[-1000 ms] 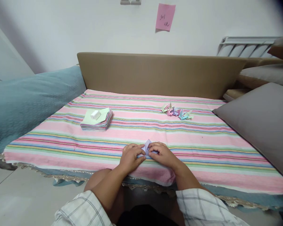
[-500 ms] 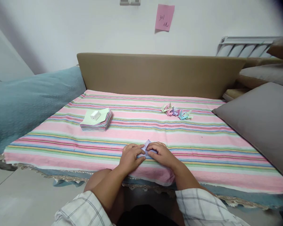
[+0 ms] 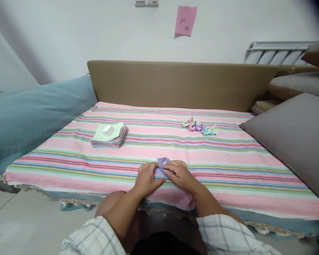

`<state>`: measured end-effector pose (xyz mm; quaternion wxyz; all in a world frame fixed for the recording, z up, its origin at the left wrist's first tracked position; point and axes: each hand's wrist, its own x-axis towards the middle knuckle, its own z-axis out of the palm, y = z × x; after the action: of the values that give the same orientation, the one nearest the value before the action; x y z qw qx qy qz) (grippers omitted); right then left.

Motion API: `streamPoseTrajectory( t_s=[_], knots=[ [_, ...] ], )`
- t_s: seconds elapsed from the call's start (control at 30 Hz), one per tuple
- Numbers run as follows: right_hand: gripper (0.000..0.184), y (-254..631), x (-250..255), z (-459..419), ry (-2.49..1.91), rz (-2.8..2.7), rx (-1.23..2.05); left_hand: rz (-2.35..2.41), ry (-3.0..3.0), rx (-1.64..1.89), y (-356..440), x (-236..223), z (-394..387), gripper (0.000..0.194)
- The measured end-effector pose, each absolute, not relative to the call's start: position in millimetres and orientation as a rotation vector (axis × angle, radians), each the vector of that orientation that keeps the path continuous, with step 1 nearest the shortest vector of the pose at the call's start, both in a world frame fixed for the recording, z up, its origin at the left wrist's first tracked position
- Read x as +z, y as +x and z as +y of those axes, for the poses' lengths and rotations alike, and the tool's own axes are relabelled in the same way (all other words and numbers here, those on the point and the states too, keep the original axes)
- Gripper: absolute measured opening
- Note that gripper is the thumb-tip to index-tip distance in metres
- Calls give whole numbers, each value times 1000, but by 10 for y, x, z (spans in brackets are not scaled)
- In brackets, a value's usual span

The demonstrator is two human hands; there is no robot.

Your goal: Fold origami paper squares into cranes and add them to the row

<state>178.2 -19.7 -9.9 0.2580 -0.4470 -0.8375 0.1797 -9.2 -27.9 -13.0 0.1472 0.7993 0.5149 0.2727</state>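
A small purple sheet of origami paper (image 3: 163, 162), partly folded, lies on the striped cloth between my two hands. My left hand (image 3: 148, 179) is at its left edge, fingers curled on the paper and thumb pointing right. From the other side my right hand (image 3: 181, 173) pinches the paper, its fingers covering the right part. Several folded paper cranes (image 3: 199, 127) in green, pink, purple and blue sit in a row farther back on the right. Back on the left is a thick stack of coloured paper (image 3: 108, 141) with a small white block (image 3: 107, 130) on top.
The striped cloth (image 3: 69, 156) covers a sofa seat with a brown backrest (image 3: 175, 85). A blue-covered armrest (image 3: 42, 106) bounds the left, and a grey cushion (image 3: 295, 134) leans at the right. A pink note (image 3: 185, 20) hangs on the wall.
The purple paper has shifted slightly left and its upper flap now opens wider toward the left. My fingers have moved only a little; the stack and the cranes stay put.
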Motion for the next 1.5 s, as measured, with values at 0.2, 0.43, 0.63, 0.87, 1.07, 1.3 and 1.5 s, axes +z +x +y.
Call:
streamPoseTrajectory(
  t_s=[0.2, 0.43, 0.63, 0.87, 1.07, 1.3, 1.5],
  knots=[
    [25, 1747, -25, -256, -1226, -2324, 407, 1428, 2095, 899, -106, -108, -281, 56],
    [23, 1713, -14, -290, -1213, -2382, 264, 1565, 1775, 983, -22, -143, -172, 39],
    [21, 1727, -34, -291, -1170, -2347, 256, 1748, 1909, 738, 35, 51, -112, 28],
    [23, 1773, -87, -188, -1134, -1976, 370, 1769, 1949, 630, -11, 196, -27, 15],
    [23, 1772, -169, -99, -1239, -1852, 518, 1806, 2078, 439, 32, 299, 22, 26],
    [26, 1765, -132, -85, -1238, -1880, 591, 1780, 2201, 194, 142, 473, 61, 31],
    [23, 1771, -125, -65, -1217, -1880, 596, 1841, 2218, 130, 184, 486, 125, 21]
  ],
)
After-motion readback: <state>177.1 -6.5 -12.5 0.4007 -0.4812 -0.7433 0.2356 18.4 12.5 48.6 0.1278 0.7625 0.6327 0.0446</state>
